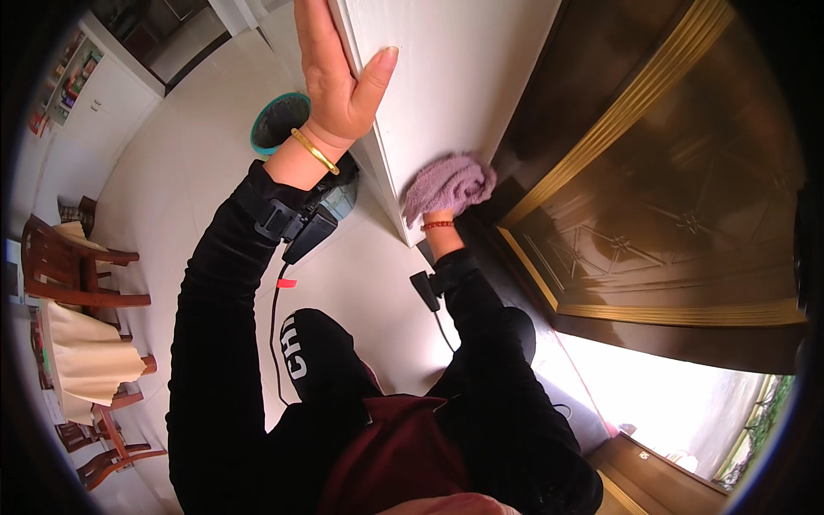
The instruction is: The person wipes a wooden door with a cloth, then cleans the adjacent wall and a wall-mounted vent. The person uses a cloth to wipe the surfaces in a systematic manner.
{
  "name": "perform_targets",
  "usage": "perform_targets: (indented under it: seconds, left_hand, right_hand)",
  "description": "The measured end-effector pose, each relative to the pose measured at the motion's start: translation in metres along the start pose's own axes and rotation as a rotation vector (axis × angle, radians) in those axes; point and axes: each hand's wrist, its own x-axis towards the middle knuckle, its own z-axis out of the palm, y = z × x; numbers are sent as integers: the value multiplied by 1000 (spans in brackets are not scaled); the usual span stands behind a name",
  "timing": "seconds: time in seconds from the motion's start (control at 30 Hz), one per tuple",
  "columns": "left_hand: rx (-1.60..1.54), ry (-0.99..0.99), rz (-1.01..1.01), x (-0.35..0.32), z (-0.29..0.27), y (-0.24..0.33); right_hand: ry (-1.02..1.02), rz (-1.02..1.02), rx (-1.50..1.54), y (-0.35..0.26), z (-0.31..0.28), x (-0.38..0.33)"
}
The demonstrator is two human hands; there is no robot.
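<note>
My left hand [336,90] rests against the left edge of a white upright panel or wall end [451,69]. Its fingers stretch upward, partly cut off by the frame's top, and the thumb is spread onto the white face. Lower down, my right hand [439,216] presses a purple-grey cloth [453,182] to the same white face, near its bottom and beside the dark door frame. The cloth covers most of that hand, so its fingers are hidden. A gold bangle circles my left wrist and a red bead bracelet my right.
A large brown door [635,223] with gold trim stands at the right, bright light beyond its lower edge. Behind my left wrist is a teal-rimmed bin [279,120]. Wooden chairs [73,262] and a cloth-covered table [90,352] stand left. A cable [275,343] hangs by my left leg.
</note>
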Motion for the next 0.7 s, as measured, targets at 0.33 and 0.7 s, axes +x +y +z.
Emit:
perform_targets:
  seconds: [0.33, 0.7]
  left_hand:
    - [-194, 0, -110, 3, 1, 24]
    - [-198, -12, -25, 2, 2, 13]
  right_hand:
    - [-288, -337, -153, -53, -1, 71]
    - [-324, 241, -170, 218, -54, -48]
